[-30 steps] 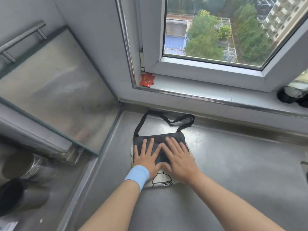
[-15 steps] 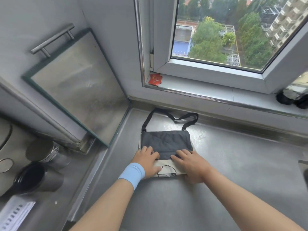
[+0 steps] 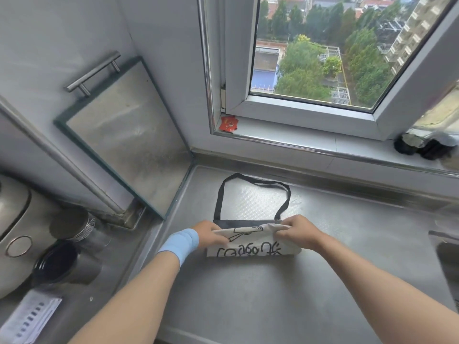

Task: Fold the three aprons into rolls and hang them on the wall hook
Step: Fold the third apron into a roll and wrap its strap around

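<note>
The steel surface (image 3: 248, 301) lies nearest, and in the middle of it is the apron (image 3: 253, 248), folded to a narrow band with its light printed side up. The left hand (image 3: 210, 235), which wears a blue wristband (image 3: 180, 243), and the right hand (image 3: 298, 230) each take one end of the band. The grip of both is clamped on the cloth, with fingers curled around the turned edge. I judge they hold both ends at once so that the roll goes evenly away from the person and does not become crooked. Behind the hands the black strap (image 3: 250, 181) lies flat in an open loop, probably kept free for hanging. Farther away, a red packet (image 3: 228, 124) rests on the window sill (image 3: 298, 150). No hook and no other apron is in view.
</note>
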`<action>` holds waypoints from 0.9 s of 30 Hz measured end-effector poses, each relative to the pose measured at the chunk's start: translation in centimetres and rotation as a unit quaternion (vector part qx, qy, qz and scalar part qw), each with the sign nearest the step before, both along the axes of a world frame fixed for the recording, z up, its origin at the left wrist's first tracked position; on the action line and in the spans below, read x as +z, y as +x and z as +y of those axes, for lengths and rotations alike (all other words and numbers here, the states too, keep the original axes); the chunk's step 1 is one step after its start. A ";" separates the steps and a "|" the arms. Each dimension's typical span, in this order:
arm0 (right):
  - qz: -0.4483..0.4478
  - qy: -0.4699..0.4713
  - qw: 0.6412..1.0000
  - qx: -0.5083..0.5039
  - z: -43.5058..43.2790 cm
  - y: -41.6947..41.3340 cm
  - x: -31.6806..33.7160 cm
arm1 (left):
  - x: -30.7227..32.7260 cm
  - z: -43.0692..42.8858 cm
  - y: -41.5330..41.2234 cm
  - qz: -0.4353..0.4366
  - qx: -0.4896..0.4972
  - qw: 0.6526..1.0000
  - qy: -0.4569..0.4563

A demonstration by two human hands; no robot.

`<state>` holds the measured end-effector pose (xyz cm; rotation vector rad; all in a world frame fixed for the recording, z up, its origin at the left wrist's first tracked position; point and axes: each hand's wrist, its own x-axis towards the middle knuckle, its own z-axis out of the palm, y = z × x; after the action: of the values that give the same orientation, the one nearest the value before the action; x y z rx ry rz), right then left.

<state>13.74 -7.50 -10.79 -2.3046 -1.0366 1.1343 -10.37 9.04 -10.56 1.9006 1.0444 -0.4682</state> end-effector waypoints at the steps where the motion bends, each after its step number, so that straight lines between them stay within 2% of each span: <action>1: 0.018 0.011 0.999 -0.038 -0.2 0.0 -0.2 | -0.4 0.2 -0.2 -0.018 0.043 0.999 -0.014; 4: 0.013 0.033 0.993 -0.111 -0.1 -0.1 -1.3 | -2.0 0.4 -0.4 -0.036 0.105 0.994 0.010; 10: -0.071 0.014 0.991 -0.112 1.7 -0.1 -2.9 | -3.4 0.0 2.3 0.001 0.149 0.968 0.201; 11: -0.078 0.009 0.991 -0.107 1.9 0.0 -3.2 | -3.4 -0.3 2.8 0.012 0.135 0.957 0.258; 13: -0.089 0.009 0.991 -0.104 2.1 0.0 -3.9 | -3.6 -1.0 3.9 0.014 0.047 0.912 0.407; 14: -0.091 0.008 0.990 -0.107 2.2 0.0 -4.1 | -3.8 -1.5 4.4 -0.024 0.003 0.891 0.453; 15: -0.096 0.002 0.989 -0.112 2.4 0.0 -4.2 | -4.0 -2.0 5.0 -0.072 -0.047 0.884 0.459; 17: -0.140 -0.021 0.984 -0.108 2.7 -0.5 -4.0 | -4.9 -3.1 6.2 -0.120 -0.156 0.893 0.404; 19: -0.270 -0.007 0.961 -0.050 3.1 -1.3 -3.9 | -5.8 -4.0 6.8 -0.064 -0.244 0.897 0.364; 21: -0.409 0.047 0.910 0.056 3.4 -2.4 -4.3 | -6.8 -4.4 6.7 -0.016 -0.248 0.897 0.365; 22: -0.438 0.075 0.889 0.111 3.5 -3.0 -4.7 | -7.2 -4.6 6.6 -0.008 -0.243 0.898 0.367; 23: -0.436 0.096 0.879 0.166 3.5 -3.5 -5.2 | -7.5 -4.8 6.4 -0.001 -0.244 0.897 0.368; 25: -0.388 0.087 0.885 0.242 2.8 -4.1 -6.5 | -7.8 -4.9 6.1 0.008 -0.254 0.894 0.370; 27: -0.345 0.047 0.903 0.253 1.6 -3.9 -7.6 | -8.2 -4.8 5.8 0.015 -0.265 0.886 0.380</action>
<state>9.89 -5.93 -18.44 -2.4715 -1.9822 0.3530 -4.59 4.23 -18.73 2.9227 0.7595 -0.4165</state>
